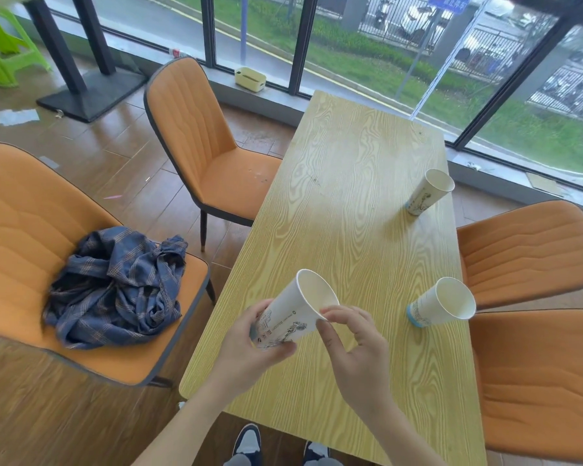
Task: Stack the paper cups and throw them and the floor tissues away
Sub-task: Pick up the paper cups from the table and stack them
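My left hand [249, 344] holds a white printed paper cup [297, 311] by its base, tilted with its mouth up and away from me, above the near end of the wooden table [350, 196]. My right hand [350, 341] pinches that cup's rim with thumb and forefinger. A second cup [441, 302] with a blue base stands on the table at the near right. A third cup [429, 191] stands farther back on the right. A white tissue [17, 116] lies on the floor at the far left.
Orange chairs flank the table: one [209, 146] at far left, one [21, 230] at near left bearing a crumpled blue plaid cloth [118, 284], two [532, 250] on the right. A black table base [91, 95], a green stool [0, 45] and a window-sill tissue box [250, 79] stand behind.
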